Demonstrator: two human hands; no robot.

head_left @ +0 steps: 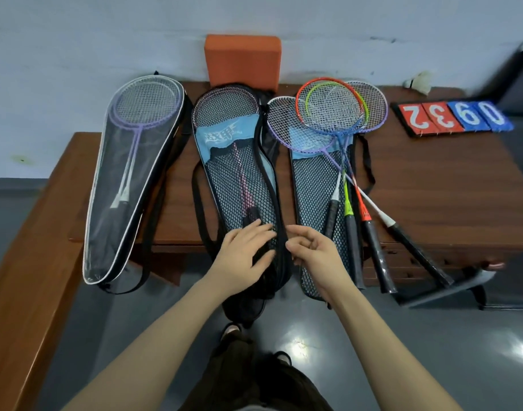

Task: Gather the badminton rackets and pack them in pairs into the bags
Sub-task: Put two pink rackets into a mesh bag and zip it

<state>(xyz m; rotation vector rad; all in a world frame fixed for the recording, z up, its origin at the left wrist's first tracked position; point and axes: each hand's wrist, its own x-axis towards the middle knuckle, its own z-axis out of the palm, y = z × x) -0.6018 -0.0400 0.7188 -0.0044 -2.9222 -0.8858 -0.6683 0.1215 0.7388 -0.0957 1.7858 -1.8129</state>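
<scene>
Three racket bags lie side by side on the wooden table (438,191). The clear bag (112,238) on the left holds two purple rackets (138,134). The middle mesh bag (224,134) holds pink rackets (243,176). My left hand (244,253) rests flat on its lower end, fingers spread. My right hand (313,252) pinches that bag's black zipper edge (269,179) beside it. The right mesh bag (312,185) lies under several loose rackets, among them an orange one (365,204), a green one (347,203) and a purple one (284,126). Their handles overhang the front edge.
An orange block (242,60) stands against the wall behind the bags. Red and blue number cards (450,117) and a shuttlecock (420,81) lie at the back right. A wooden bench (32,247) runs along the left, and a dark chair (518,84) sits at the right.
</scene>
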